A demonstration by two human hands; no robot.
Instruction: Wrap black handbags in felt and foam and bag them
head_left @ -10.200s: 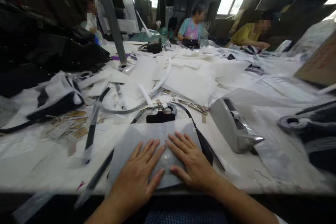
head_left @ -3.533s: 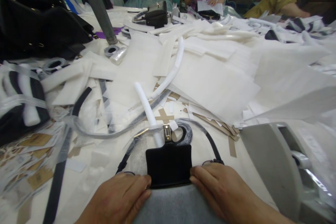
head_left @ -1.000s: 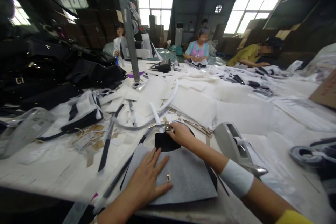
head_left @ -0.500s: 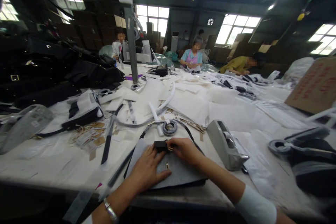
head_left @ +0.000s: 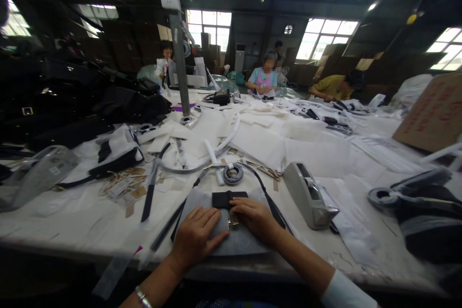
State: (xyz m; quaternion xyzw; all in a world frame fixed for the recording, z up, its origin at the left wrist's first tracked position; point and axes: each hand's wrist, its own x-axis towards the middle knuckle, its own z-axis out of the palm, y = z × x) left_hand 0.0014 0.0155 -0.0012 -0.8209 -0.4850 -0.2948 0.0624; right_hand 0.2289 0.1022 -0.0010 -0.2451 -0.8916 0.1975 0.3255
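In the head view, a pale-covered bag (head_left: 238, 246) lay by the near edge of the table (head_left: 90, 231), its inside hidden. The left hand (head_left: 198, 232) rested spread upon it; the right hand (head_left: 258, 220) bent over its black flap (head_left: 221, 200), whether gripping unclear. A cardboard box (head_left: 433, 113) stood farther right.

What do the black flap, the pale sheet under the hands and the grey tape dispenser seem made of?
Black flap: leather or imitation leather, smooth and dark; the look leaves it open.
Pale sheet: probably paper or nonwoven, judging by its matt, thin look.
Tape dispenser: likely moulded plastic, with a smooth grey shell.
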